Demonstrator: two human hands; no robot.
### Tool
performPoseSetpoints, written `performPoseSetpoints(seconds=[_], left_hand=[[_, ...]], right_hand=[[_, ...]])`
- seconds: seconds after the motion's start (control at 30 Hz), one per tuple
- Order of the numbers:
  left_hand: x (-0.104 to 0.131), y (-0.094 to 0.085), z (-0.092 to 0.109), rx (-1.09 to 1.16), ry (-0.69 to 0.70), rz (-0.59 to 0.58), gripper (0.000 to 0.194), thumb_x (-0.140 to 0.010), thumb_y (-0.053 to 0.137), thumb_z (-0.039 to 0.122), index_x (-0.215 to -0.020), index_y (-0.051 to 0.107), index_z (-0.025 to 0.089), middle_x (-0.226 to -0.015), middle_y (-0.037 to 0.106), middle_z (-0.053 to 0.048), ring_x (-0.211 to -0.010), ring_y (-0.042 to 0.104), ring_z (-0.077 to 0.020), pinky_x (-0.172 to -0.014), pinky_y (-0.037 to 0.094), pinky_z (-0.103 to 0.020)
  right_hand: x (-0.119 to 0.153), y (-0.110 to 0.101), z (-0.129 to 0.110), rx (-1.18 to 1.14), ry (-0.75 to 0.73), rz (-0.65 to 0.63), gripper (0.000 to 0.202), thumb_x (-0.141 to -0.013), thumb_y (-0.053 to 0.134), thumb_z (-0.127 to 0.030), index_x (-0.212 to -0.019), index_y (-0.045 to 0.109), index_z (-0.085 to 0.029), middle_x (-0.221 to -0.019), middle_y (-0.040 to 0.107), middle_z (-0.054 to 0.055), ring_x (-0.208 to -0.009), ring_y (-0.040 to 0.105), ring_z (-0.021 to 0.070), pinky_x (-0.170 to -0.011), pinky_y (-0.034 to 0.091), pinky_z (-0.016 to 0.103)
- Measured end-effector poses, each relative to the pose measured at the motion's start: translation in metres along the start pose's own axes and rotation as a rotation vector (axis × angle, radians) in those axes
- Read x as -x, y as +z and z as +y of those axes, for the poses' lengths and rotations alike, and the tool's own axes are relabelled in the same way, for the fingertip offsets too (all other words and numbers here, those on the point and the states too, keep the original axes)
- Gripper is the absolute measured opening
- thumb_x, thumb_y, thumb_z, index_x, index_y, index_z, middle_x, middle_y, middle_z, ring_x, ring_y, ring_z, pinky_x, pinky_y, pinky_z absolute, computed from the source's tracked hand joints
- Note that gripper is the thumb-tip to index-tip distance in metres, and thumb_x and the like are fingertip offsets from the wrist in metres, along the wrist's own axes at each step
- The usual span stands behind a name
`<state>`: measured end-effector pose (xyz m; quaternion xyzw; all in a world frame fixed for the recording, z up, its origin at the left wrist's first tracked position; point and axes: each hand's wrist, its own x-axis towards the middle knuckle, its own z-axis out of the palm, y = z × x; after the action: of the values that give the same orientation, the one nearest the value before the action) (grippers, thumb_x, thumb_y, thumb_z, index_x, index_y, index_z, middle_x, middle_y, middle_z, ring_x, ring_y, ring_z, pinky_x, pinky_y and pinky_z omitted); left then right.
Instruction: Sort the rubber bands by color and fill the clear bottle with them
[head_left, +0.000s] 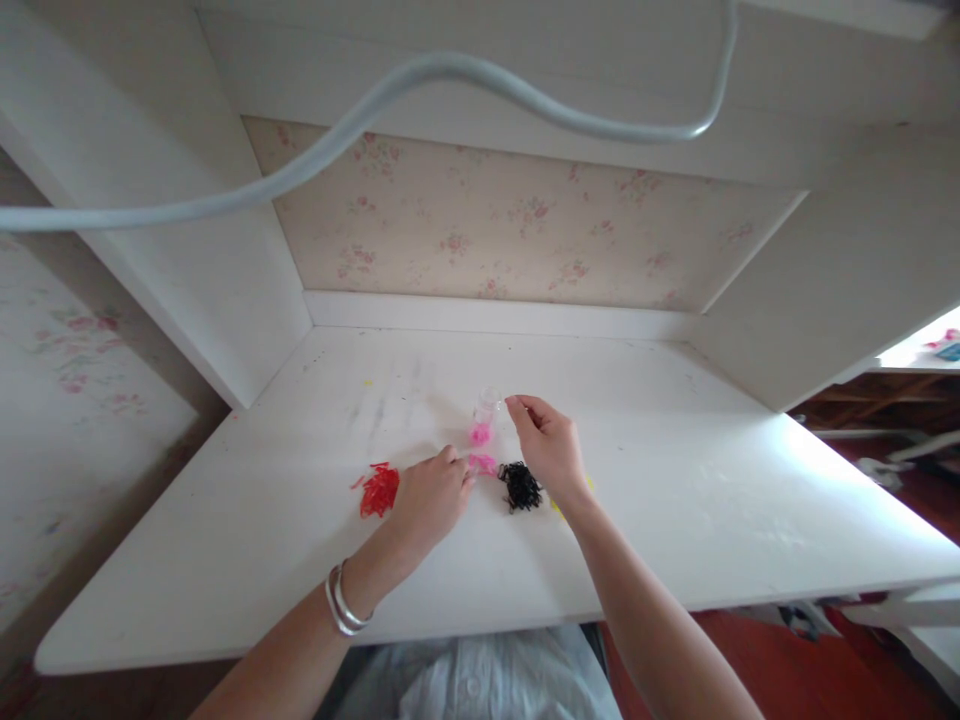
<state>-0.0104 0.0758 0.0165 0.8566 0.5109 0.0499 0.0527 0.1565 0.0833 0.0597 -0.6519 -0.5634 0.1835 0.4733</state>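
Note:
A small clear container (487, 404) stands on the white desk with pink pieces (480, 434) in its lower part. Just in front of it lies a little heap of pink bands (483, 464). My left hand (437, 490) rests beside this heap, its fingers bent together at the pink bands; what its fingertips pinch is too small to make out. My right hand (546, 440) is raised right of the container, thumb and forefinger pressed together near its top; anything between them is too small to tell. A red pile (380, 490) lies left of my left hand, and a black pile (520, 486) lies between my hands.
Yellow pieces (557, 508) show partly behind my right wrist. White side panels flank the desk (675, 480), with a floral back wall (487, 220) behind. A white cable (450, 66) crosses the upper view.

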Motion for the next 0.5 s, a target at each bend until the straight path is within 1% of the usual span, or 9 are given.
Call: performPoseSetpoints(seconds=[0.07,0.13,0.2,0.27,0.33,0.4,0.5], left_hand=[[-0.001,0.001,0.002,-0.002,0.001,-0.003,0.031,-0.095,0.035,0.036,-0.094,0.062,0.022,-0.093,0.059,-0.005,-0.077,0.063,-0.0177,-0.063,0.045,-0.028],[-0.002,0.001,0.004,0.006,0.010,-0.008,0.033,-0.096,0.032,0.036,-0.094,0.062,0.022,-0.094,0.059,-0.005,-0.077,0.063,-0.0173,-0.063,0.045,-0.027],[-0.003,0.000,0.006,0.011,0.019,-0.011,0.033,-0.096,0.031,0.034,-0.095,0.061,0.021,-0.096,0.059,-0.006,-0.078,0.063,-0.0167,-0.063,0.044,-0.027],[-0.004,0.000,0.008,-0.002,0.022,-0.016,0.032,-0.096,0.030,0.029,-0.093,0.061,0.020,-0.096,0.058,-0.007,-0.078,0.062,-0.0165,-0.063,0.044,-0.027],[-0.004,0.000,0.010,-0.029,0.035,-0.019,0.029,-0.095,0.031,0.022,-0.090,0.060,0.019,-0.094,0.058,-0.007,-0.078,0.062,-0.0169,-0.062,0.044,-0.027],[-0.004,-0.001,0.011,-0.061,0.054,-0.006,0.027,-0.093,0.032,0.016,-0.089,0.058,0.019,-0.095,0.057,-0.007,-0.077,0.062,-0.0176,-0.061,0.044,-0.027],[-0.002,-0.003,0.012,-0.098,0.061,0.034,0.027,-0.093,0.030,0.015,-0.091,0.056,0.019,-0.095,0.056,-0.006,-0.074,0.061,-0.0180,-0.058,0.044,-0.028]], right_hand=[[0.015,-0.004,0.007,0.087,-0.045,0.022,0.037,-0.089,0.043,-0.048,-0.088,0.068,-0.022,-0.055,0.051,-0.005,-0.050,0.042,0.0099,-0.052,0.031,0.021],[0.030,-0.007,0.017,0.203,-0.122,0.034,0.031,-0.091,0.044,-0.042,-0.090,0.068,-0.023,-0.062,0.057,-0.003,-0.056,0.048,0.0107,-0.058,0.034,0.022],[0.043,-0.006,0.027,0.326,-0.219,0.002,0.026,-0.092,0.045,-0.036,-0.090,0.068,-0.023,-0.072,0.061,0.000,-0.067,0.052,0.0125,-0.065,0.035,0.023],[0.053,-0.004,0.037,0.452,-0.304,-0.063,0.024,-0.092,0.045,-0.031,-0.088,0.069,-0.023,-0.079,0.062,0.002,-0.077,0.053,0.0148,-0.071,0.035,0.025],[0.059,0.000,0.043,0.566,-0.351,-0.123,0.023,-0.092,0.047,-0.028,-0.087,0.069,-0.024,-0.081,0.061,0.003,-0.080,0.051,0.0162,-0.074,0.033,0.027],[0.060,0.003,0.045,0.659,-0.366,-0.162,0.022,-0.092,0.048,-0.028,-0.086,0.069,-0.025,-0.081,0.061,0.003,-0.080,0.049,0.0169,-0.073,0.031,0.029],[0.057,0.006,0.044,0.740,-0.371,-0.204,0.024,-0.092,0.047,-0.029,-0.082,0.068,-0.024,-0.080,0.060,0.004,-0.081,0.049,0.0178,-0.071,0.028,0.031]])
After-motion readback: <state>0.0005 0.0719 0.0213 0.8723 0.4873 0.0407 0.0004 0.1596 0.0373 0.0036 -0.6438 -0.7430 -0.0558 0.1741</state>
